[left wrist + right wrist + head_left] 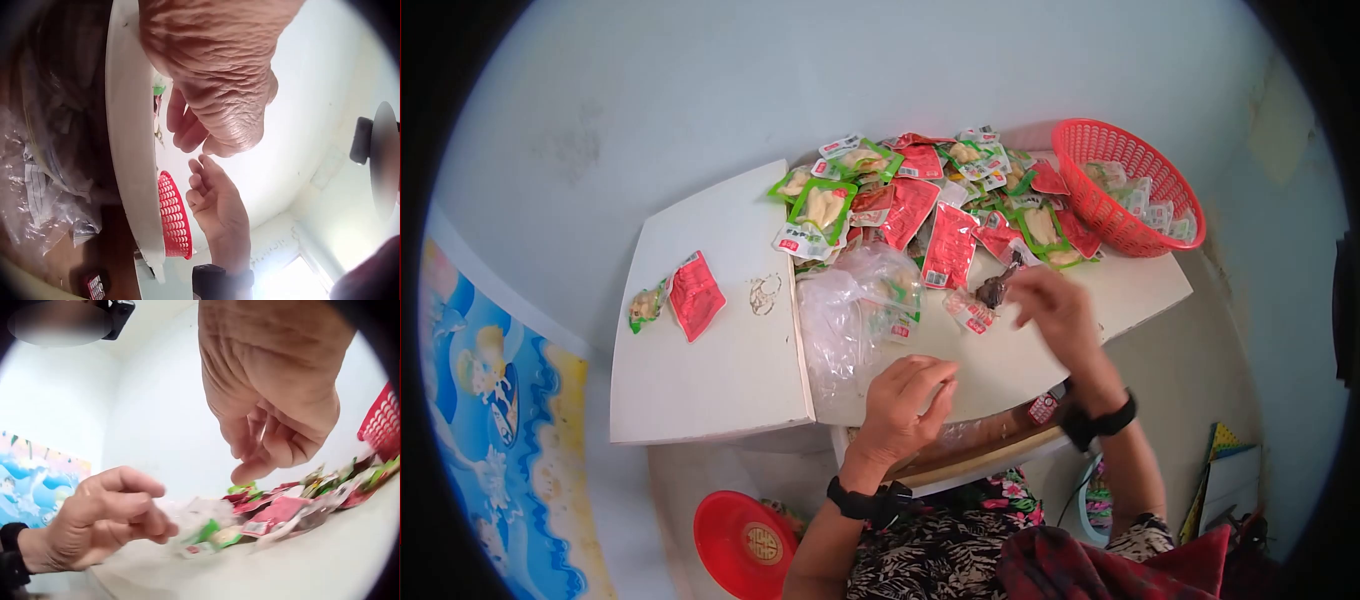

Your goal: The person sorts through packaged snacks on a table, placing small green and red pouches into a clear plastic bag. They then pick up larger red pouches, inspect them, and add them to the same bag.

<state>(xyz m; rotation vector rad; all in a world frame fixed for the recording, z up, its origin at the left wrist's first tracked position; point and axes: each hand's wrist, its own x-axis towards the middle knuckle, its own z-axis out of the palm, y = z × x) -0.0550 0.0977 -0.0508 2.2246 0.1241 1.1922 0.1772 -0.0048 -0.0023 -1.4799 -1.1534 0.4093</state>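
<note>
My left hand (905,405) hangs over the front edge of the white table (1065,350), fingers loosely bent with nothing between them. Just beyond it lies a crumpled clear plastic bag (835,330), with a green-edged snack packet (900,305) showing in it. My right hand (1055,315) is raised above the table to the right, its fingers loosely curled; no object shows in them in the right wrist view. Beside its fingertips in the head view is a small clear packet (972,312) with red print and a dark packet (997,288). A heap of snack packets (910,210) lies behind.
A red plastic basket (1130,175) holding several packets leans at the right of the heap. Two packets, one a red packet (696,296), lie on the left tabletop (730,390). An open drawer (970,445) and a red basin (730,540) are below.
</note>
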